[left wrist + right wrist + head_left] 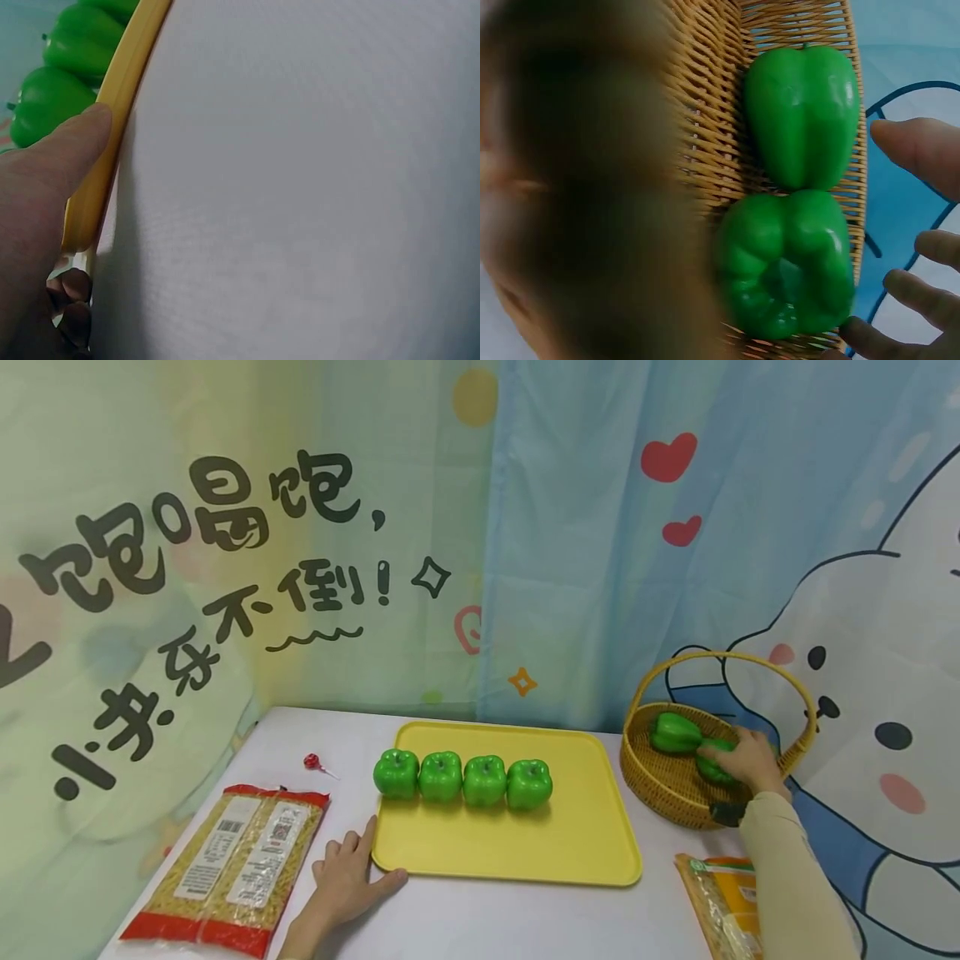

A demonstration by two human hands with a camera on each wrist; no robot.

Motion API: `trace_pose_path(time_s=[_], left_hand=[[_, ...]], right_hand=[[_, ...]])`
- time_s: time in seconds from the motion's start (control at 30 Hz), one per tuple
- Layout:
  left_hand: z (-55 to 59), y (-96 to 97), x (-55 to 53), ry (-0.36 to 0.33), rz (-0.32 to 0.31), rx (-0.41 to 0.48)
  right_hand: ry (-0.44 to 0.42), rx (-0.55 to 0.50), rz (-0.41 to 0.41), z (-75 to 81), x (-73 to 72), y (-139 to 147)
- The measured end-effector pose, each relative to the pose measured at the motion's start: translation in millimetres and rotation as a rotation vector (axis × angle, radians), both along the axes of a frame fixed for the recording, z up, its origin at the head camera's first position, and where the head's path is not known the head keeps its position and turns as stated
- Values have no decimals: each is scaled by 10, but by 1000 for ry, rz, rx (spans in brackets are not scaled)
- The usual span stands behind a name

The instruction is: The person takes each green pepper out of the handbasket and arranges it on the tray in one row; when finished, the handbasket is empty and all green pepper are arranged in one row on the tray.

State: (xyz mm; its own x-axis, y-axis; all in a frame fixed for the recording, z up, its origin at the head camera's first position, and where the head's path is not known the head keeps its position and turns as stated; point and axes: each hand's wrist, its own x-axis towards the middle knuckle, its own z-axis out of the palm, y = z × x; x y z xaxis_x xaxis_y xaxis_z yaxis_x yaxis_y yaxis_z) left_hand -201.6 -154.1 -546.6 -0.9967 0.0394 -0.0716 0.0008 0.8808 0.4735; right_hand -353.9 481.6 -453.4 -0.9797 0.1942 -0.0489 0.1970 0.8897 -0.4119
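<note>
Currently the right hand [752,762] is over a round, tan woven wicker basket [651,787] with an arched handle, its fingers spread apart beside the nearer of two glossy green bell peppers [675,732]. The right wrist view shows no pinch on either pepper; a fingertip comes right up to the nearer one's edge — whether it touches, I cannot tell. Both peppers lie inside the basket, against each other.

The left hand [345,877] rests at the near left corner of a yellow rectangular tray [480,852], its thumb laid along the near rim and its index finger by the left side, with no clasp round anything. On that tray, four more green bell peppers [484,781] stand in a side-by-side row, the leftmost at the left edge.

Left of the tray lie a red-ended clear bag of yellowish pasta [281,852] and a small red lollipop [311,762] — all on a white table [570,918]. An orange-and-clear packet [731,902] lies near the right forearm.
</note>
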Motion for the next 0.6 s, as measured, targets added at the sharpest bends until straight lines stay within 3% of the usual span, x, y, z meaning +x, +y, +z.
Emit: trace_pose_path(time_s=[0.3, 0.6], left_hand=[[1, 7, 20, 5, 3, 4], [3, -8, 10, -1, -1, 0]], right_hand=[[-129, 14, 24, -107, -8, 35], [-165, 53, 78, -66, 44, -15]])
